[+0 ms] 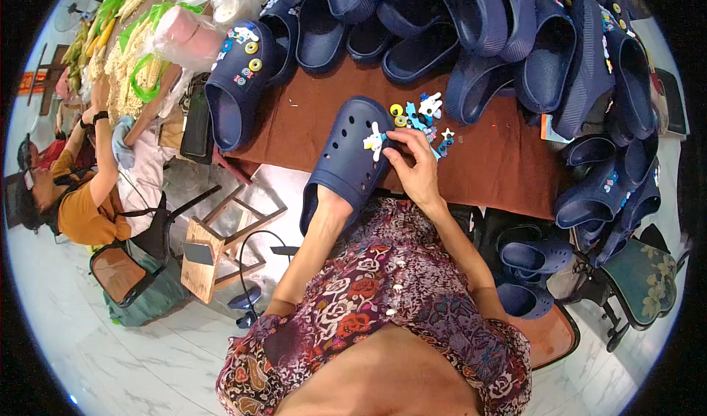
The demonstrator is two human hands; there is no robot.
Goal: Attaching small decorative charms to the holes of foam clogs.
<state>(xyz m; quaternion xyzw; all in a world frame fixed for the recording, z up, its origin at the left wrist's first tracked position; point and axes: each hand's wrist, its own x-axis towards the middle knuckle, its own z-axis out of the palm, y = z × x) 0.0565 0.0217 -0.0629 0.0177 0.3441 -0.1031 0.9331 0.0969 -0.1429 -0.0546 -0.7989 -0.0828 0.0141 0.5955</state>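
Your table (317, 117) has a brown cloth over it. Along your far edge: a heap of navy clogs (420, 51), some leaning on others. At your left end: one charm-decorated clog (234, 95), toe away from you. Mid-table you've got a loose charm pile (430, 108): white, blue, yellow. Tiny white scrap (294, 104) left of that.

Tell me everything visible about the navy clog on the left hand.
The clog is navy blue, apparently moulded foam or rubber, with a rounded toe and round holes across its upper. Its toe points away from the person, angled rightward over the brown cloth; its heel end extends past the near edge. The left hand is inside it, largely hidden, and the right hand touches a white charm on its upper. Its sole is hidden.
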